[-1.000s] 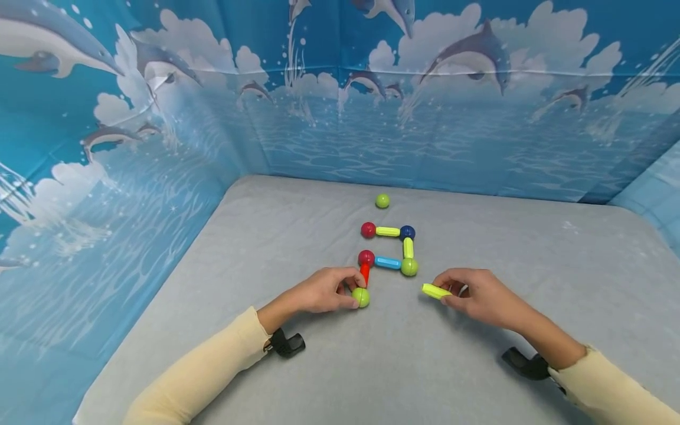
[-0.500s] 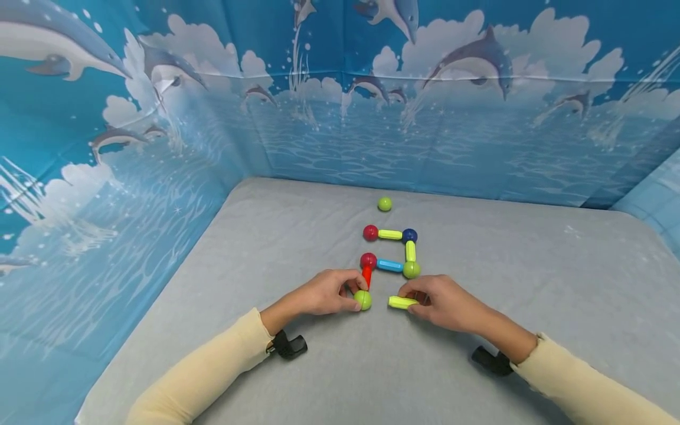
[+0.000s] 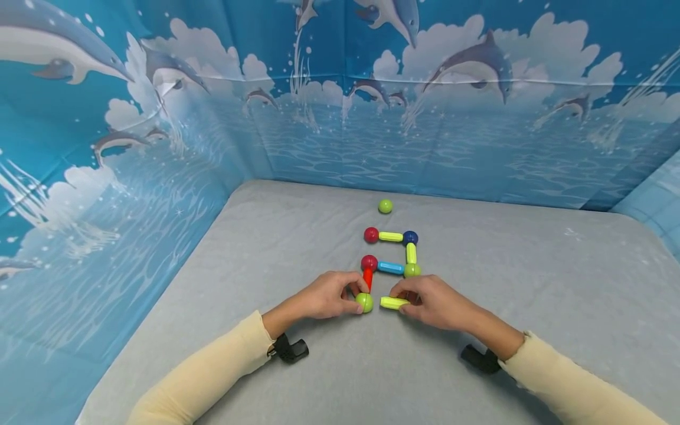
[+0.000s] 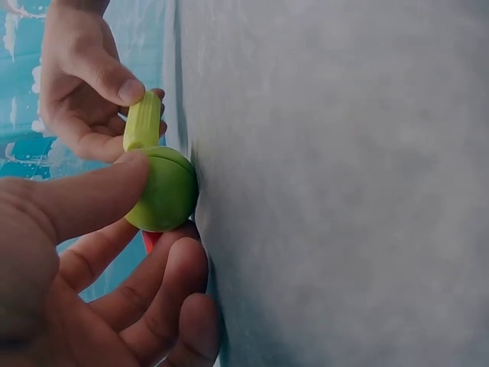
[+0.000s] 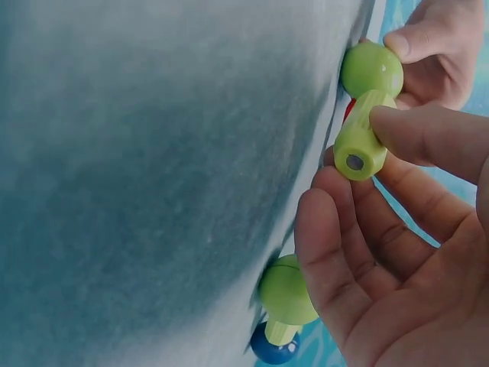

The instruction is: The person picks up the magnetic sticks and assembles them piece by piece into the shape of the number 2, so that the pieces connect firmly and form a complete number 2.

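My left hand [image 3: 330, 295] pinches a green ball [image 3: 364, 303] between thumb and fingers, low over the grey surface. From that ball a red rod [image 3: 368, 280] runs back to a red ball [image 3: 369, 263]. My right hand [image 3: 437, 302] pinches a yellow-green rod [image 3: 394, 303], one end pointing at the held green ball with a small gap in the head view. A grey metal disc [image 5: 355, 162] shows in the rod's other end. Beyond the hands, a blue rod [image 3: 391, 268] links the red ball to another green ball [image 3: 412, 271], partly behind my right hand.
A yellow-green rod [image 3: 411, 253] goes from that green ball to a dark blue ball [image 3: 410, 238]. Another yellow-green rod [image 3: 391, 236] joins it to a second red ball [image 3: 371, 235]. A loose green ball [image 3: 385, 206] lies farther back. Dolphin-printed curtains [image 3: 340, 136] border the grey table [image 3: 265, 236].
My right hand has moved left with the yellow-green rod, bringing it close to the green ball and turning it nearly level. My left hand stays at the green ball.
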Available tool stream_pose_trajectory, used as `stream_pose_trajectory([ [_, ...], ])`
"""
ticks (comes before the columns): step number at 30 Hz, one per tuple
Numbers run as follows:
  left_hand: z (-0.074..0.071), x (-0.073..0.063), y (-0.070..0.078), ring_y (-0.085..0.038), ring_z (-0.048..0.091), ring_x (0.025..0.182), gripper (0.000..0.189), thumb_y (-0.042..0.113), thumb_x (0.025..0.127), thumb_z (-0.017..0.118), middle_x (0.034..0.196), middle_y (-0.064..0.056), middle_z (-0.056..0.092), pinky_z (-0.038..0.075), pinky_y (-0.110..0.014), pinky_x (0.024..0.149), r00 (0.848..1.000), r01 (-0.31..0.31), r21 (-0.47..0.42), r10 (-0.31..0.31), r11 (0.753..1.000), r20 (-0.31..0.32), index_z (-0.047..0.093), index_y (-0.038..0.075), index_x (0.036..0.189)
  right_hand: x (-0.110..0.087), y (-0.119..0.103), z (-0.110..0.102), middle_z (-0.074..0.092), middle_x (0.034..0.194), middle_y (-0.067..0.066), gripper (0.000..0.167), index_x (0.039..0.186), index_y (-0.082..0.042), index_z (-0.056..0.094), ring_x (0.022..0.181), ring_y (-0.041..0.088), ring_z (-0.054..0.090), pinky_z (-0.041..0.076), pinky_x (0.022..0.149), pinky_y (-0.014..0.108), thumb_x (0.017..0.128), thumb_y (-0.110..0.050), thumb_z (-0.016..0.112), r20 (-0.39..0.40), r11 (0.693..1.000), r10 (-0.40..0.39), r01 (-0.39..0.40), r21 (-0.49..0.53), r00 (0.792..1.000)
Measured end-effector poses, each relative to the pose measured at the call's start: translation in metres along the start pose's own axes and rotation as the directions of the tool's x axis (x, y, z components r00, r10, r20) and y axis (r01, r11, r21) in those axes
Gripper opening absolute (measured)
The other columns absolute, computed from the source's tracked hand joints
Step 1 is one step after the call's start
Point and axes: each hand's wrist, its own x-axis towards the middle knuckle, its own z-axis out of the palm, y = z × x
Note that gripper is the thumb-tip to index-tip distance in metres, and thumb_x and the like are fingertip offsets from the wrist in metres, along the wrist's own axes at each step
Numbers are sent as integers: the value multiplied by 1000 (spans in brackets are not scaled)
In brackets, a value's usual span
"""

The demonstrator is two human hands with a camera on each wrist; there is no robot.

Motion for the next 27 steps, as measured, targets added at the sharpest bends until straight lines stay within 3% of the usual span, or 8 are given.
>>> stream_pose_trajectory([
  [7,1,-1,3,-5,57,77,17,18,87,76,93,3,69,46,-19,70,1000,-14,74,16,997,-24,67,18,103,2,2,0,67,91,-8,20,105,-14,72,80,3,55,52,73,22,86,-7,73,21,1000,-11,10,21,1000],
  [15,2,-1,3,-6,58,76,19,17,87,76,93,2,70,46,-19,69,1000,-17,54,19,998,-21,67,18,104,7,-3,4,68,93,-7,19,103,-15,72,80,2,56,52,74,22,86,-6,73,35,998,-50,50,28,998],
  [27,0,-1,5,-7,59,78,25,15,87,76,98,2,70,48,-18,71,999,-14,19,14,1000,33,67,20,109,9,-2,4,68,94,-7,19,104,-14,71,80,1,56,51,74,22,87,-6,73,58,998,-36,33,46,998],
])
